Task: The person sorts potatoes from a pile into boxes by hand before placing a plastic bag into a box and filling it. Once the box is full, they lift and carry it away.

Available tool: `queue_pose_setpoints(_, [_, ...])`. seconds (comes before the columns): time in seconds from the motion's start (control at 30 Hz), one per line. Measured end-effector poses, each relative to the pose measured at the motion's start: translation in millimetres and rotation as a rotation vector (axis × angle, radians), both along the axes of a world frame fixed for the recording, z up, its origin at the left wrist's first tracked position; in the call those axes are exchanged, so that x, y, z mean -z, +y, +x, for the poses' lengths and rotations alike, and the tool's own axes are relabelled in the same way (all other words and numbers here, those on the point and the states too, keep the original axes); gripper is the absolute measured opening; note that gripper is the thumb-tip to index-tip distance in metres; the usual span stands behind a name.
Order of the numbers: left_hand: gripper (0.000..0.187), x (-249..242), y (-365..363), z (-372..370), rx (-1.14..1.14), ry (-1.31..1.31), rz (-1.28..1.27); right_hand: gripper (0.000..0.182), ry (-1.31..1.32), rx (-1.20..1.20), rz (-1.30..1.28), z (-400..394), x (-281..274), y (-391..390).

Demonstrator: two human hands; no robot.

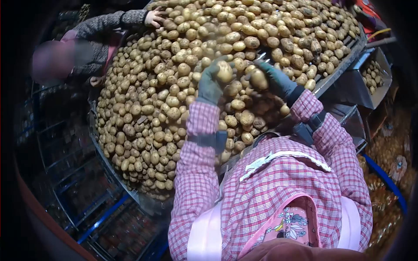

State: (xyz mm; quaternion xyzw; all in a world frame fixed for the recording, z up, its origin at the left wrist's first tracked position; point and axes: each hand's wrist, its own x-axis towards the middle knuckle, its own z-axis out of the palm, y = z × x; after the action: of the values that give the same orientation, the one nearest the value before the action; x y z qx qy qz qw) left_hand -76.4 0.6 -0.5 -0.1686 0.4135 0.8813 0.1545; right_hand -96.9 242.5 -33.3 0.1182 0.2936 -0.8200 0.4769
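Over a large heap of potatoes (165,113), both my hands work in dark green gloves. My left hand (210,82) is closed around a potato (224,72), held a little above the pile. Facing it, my right hand (278,81) grips another potato (258,79) on its inner side; some of its fingers are hidden. A small shiny metal piece (261,56) shows by the right fingertips, too small to name. Loose potatoes (246,117) lie just below and between my hands.
A co-worker's hand (154,18) reaches onto the heap at upper left. Another person in orange (370,17) stands at upper right. A metal table edge (339,71) borders the pile; a grey bin (370,82) with potatoes stands beyond it. Blue rails (102,219) run at lower left.
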Motion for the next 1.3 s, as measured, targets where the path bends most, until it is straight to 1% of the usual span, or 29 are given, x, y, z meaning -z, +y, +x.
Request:
queue_pose_setpoints(0.03, [0.047,-4.9,15.4,9.6,-0.016,0.039,0.008,0.033,-0.078,0.097,0.011,7.5,-18.6,-10.5])
queue_pose_setpoints(0.07, [0.046,-9.8,34.2,19.6,-0.035,0.077,0.015,0.030,-0.062,0.027,0.011,12.2,-4.5,-9.8])
queue_pose_setpoints(0.13, [0.047,-25.7,59.8,31.7,0.012,0.075,-0.199,0.034,0.166,-0.016,0.127,20.6,-11.3,-9.7])
queue_pose_setpoints(0.17, [0.048,-32.2,67.5,34.3,0.028,0.063,-0.257,0.037,0.010,-0.009,0.148,26.4,-17.5,-4.6])
queue_pose_setpoints(0.2, [0.049,-34.5,74.9,35.0,0.043,0.054,-0.314,0.037,-0.028,-0.032,0.135,31.0,-20.1,-0.5])
queue_pose_setpoints(0.23, [0.053,-20.5,76.0,35.8,0.118,0.264,-0.472,0.037,-0.063,-0.052,0.125,33.9,-23.0,4.7])
queue_pose_setpoints(0.37, [0.058,-12.2,99.3,47.2,0.255,0.374,-0.787,0.033,0.034,0.051,-0.073,42.4,-11.6,22.1])
queue_pose_setpoints(0.4, [0.060,-13.8,113.3,49.9,0.303,0.424,-0.846,0.030,-0.068,-0.007,-0.110,39.3,2.8,31.9])
queue_pose_setpoints(0.43, [0.062,-14.5,132.2,50.7,0.350,0.484,-0.898,0.025,0.116,0.054,-0.042,40.9,-24.7,45.9])
queue_pose_setpoints(0.47, [0.060,-16.9,156.4,51.9,0.348,0.462,-0.812,0.022,0.679,0.053,0.071,44.3,-13.2,62.4])
queue_pose_setpoints(0.53, [0.056,-22.5,196.2,54.4,0.340,0.375,-0.606,0.021,0.144,0.182,0.185,53.3,-24.2,95.1])
queue_pose_setpoints(0.6, [0.054,-25.3,218.4,54.6,0.355,0.304,-0.466,0.031,-0.018,0.240,0.113,67.7,-5.7,142.9])
queue_pose_setpoints(0.67, [0.054,-22.1,223.8,49.4,0.376,0.284,-0.432,0.044,0.230,0.368,0.319,93.3,-27.9,207.8])
queue_pose_setpoints(0.7, [0.054,-20.3,223.7,46.7,0.384,0.271,-0.420,0.038,0.138,0.505,0.347,102.1,-32.0,242.4])
queue_pose_setpoints(0.73, [0.054,-18.9,223.5,44.1,0.390,0.256,-0.408,0.053,0.241,0.604,0.421,112.6,-29.4,279.4])
queue_pose_setpoints(0.77, [0.054,-17.1,223.5,42.3,0.396,0.244,-0.395,0.052,0.252,0.754,0.583,123.1,-39.6,313.1])
queue_pose_setpoints(0.8, [0.051,-15.6,221.8,42.6,0.409,0.226,-0.403,0.048,0.261,0.899,0.567,138.8,-0.8,368.7])
queue_pose_setpoints(0.87, [0.047,-12.9,215.6,44.0,0.414,0.189,-0.436,0.041,0.231,1.131,1.142,160.2,19.5,505.1])
queue_pose_setpoints(0.9, [0.046,0.0,209.0,44.8,0.404,0.182,-0.482,0.033,0.096,1.263,1.075,156.8,-5.0,535.3])
queue_pose_setpoints(0.97, [0.043,26.0,191.9,53.2,0.375,0.159,-0.576,0.028,0.359,1.242,1.412,158.1,17.8,632.9])
queue_pose_setpoints(1.0, [0.045,15.1,195.7,58.0,0.408,0.182,-0.638,0.029,0.470,1.135,1.392,159.4,19.3,671.2])
queue_pose_setpoints(1.03, [0.043,8.5,199.9,61.8,0.422,0.164,-0.660,0.033,0.148,1.189,1.353,153.4,-14.5,652.1])
queue_pose_setpoints(1.07, [0.042,4.9,202.8,63.5,0.416,0.140,-0.696,0.044,0.331,1.178,1.294,145.8,-12.2,668.1])
queue_pose_setpoints(1.1, [0.040,14.9,204.7,68.4,0.434,0.300,-0.938,0.052,0.264,1.281,1.140,132.2,-16.9,644.4])
queue_pose_setpoints(1.17, [0.037,39.1,188.2,82.3,0.494,0.419,-1.158,0.051,0.419,0.965,1.377,92.1,-0.1,613.5])
queue_pose_setpoints(1.2, [0.035,35.9,180.8,87.5,0.459,0.348,-1.094,0.049,0.395,1.016,1.025,72.4,5.2,567.7])
queue_pose_setpoints(1.23, [0.034,32.5,174.2,92.3,0.418,0.279,-1.030,0.047,0.475,0.927,0.974,52.8,-7.8,496.9])
queue_pose_setpoints(1.27, [0.032,15.7,170.2,91.0,0.318,0.180,-0.927,0.045,0.388,0.763,0.819,38.6,19.5,478.1])
queue_pose_setpoints(1.3, [0.030,9.4,145.4,89.5,0.247,0.171,-0.997,0.043,0.426,0.626,0.813,32.4,11.2,424.6])
